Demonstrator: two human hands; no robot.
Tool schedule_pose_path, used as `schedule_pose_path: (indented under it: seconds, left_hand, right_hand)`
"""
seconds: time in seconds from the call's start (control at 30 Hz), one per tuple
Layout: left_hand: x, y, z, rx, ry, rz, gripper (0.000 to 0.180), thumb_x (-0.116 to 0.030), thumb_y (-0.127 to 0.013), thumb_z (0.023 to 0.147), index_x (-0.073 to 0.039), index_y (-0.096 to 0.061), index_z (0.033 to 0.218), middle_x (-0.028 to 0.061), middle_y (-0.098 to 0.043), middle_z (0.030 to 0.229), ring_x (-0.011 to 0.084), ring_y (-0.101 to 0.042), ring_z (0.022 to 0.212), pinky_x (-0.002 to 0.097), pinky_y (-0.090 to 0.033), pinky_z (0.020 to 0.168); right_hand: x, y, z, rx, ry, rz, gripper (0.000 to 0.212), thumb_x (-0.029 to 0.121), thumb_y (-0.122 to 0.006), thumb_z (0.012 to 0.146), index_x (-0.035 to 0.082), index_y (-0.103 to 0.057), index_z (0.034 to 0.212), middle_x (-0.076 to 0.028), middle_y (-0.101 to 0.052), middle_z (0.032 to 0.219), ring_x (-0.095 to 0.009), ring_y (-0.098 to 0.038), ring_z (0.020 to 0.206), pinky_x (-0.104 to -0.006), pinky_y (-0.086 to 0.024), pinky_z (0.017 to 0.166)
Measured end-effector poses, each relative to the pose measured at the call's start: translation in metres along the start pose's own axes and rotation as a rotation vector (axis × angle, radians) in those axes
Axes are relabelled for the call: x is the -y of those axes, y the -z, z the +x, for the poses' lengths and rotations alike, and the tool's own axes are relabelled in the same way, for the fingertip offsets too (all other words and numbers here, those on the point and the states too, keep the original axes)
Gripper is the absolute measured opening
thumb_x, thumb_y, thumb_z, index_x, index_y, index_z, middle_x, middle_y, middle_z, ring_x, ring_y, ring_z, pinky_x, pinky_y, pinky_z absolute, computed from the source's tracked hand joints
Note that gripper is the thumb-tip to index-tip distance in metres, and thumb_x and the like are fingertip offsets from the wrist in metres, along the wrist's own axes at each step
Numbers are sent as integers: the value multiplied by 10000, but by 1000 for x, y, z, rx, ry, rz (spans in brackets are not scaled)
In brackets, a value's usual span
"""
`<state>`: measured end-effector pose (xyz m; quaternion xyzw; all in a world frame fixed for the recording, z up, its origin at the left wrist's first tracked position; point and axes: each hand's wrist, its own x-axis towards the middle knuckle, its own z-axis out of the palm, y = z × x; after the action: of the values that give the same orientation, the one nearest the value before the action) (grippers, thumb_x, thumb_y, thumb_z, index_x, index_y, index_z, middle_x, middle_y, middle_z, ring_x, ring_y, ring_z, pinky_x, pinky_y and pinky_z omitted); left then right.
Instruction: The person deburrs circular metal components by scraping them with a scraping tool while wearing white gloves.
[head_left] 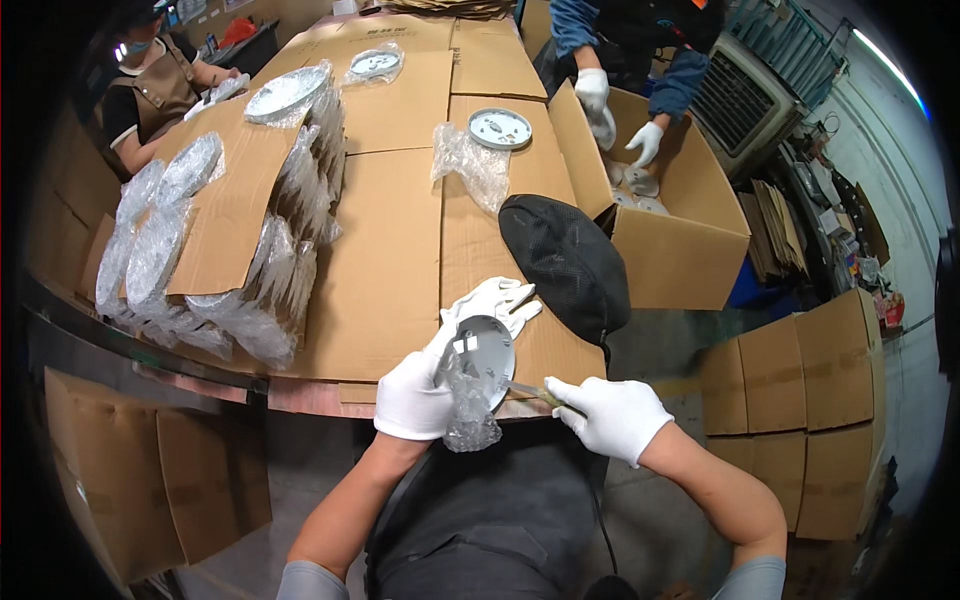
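Note:
My left hand (pixel 412 398), in a white glove, grips a round grey shallow dish-shaped part (pixel 492 352) at its left rim. The part is tilted up at the table's near edge, and crumpled bubble wrap (pixel 472 425) hangs from its lower side. My right hand (pixel 622 415), also gloved, is closed around a slim hand tool (pixel 532 392) with a metal blade and a yellowish handle. Its tip meets the part's lower right rim; the exact kind of tool does not show. Just behind the part lies a loose pair of white gloves (pixel 512 302).
A black mesh cap (pixel 565 260) lies right of the gloves. Farther back sit a round part (pixel 500 128) and bubble wrap. Wrapped discs (pixel 160 250) are stacked left. A co-worker's gloved hands (pixel 648 143) reach into an open carton (pixel 680 262); another person (pixel 150 90) works far left.

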<state>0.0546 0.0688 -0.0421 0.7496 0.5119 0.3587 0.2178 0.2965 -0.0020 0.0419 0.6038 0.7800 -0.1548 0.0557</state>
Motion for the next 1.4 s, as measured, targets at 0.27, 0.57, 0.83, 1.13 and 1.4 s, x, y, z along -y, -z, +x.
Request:
schedule_pose_path:
  seconds: [0.27, 0.57, 0.83, 1.13, 1.4]
  left_hand:
    - [-7, -1, -3, -63, -90, 30, 661, 48, -610, 737, -199, -599, 1351, 102, -633, 742, 289, -629, 619, 383, -518, 592]
    - [2, -9, -5, -113, -100, 18, 591, 40, -599, 769, -181, -625, 1317, 104, -623, 726, 289, -618, 600, 388, -511, 577]
    - [19, -10, 6, -62, 172, -250, 462, 73, -511, 828, -24, -641, 1261, 205, -724, 979, 175, -724, 817, 283, -548, 761]
    - [32, -13, 7, -48, 170, -272, 486, 73, -453, 817, 1, -629, 1264, 221, -708, 1090, 239, -719, 997, 298, -539, 859]
    - [32, -18, 4, -81, 178, -271, 456, 55, -481, 846, -33, -634, 1267, 234, -697, 1054, 303, -718, 961, 334, -545, 831]
  right_hand:
    - [21, 23, 13, 259, -61, -20, 349, 284, -495, 982, 90, -561, 1264, -163, -696, 827, -342, -688, 702, -455, -555, 617]
    - [22, 18, 17, 207, -58, -25, 347, 245, -490, 971, 73, -571, 1261, -182, -693, 855, -360, -688, 708, -461, -556, 621]
    - [23, 2, 16, 155, -49, -15, 342, 240, -533, 943, 92, -581, 1247, -169, -684, 771, -350, -680, 646, -460, -548, 580]
    - [13, -50, -3, -99, -36, 18, 340, 270, -558, 947, 162, -593, 1267, -125, -648, 707, -313, -663, 583, -432, -537, 524]
    - [6, -77, -4, -288, -24, 42, 339, 323, -631, 918, 209, -644, 1238, -73, -642, 698, -276, -640, 582, -404, -522, 527]
